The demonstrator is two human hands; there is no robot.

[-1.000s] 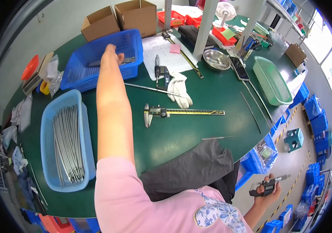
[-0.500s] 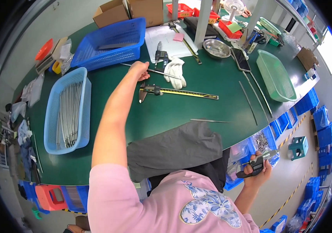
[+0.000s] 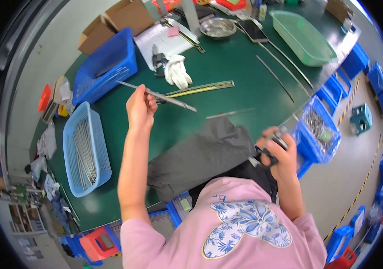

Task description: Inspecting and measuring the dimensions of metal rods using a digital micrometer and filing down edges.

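Closed around a thin metal rod (image 3: 176,101), my left hand (image 3: 140,110) holds it tilted above the table, its right end lower. Beneath it lies a caliper (image 3: 207,88) with a yellow-marked beam; its jaw end is mostly hidden by that hand. My right hand (image 3: 285,157) grips a black and silver micrometer (image 3: 276,144), blurred, near the table's front edge. A dark grey cloth (image 3: 196,154) spreads over the front edge between my arms. Another thin rod (image 3: 229,113) lies just beyond the cloth. White gloves (image 3: 178,71) and a second micrometer (image 3: 157,58) rest farther back.
On the left stands a light blue basket (image 3: 104,157) of rods, with a darker blue basket (image 3: 126,67) behind it. A metal bowl (image 3: 218,28), a phone (image 3: 252,30), several long rods and a green basket (image 3: 306,40) occupy the far right. Blue bins (image 3: 306,152) stand beyond the right edge.
My left hand has raised the rod off the table area near the gloves and brought it closer. My right hand has moved the micrometer inward from the right. The view has shifted.
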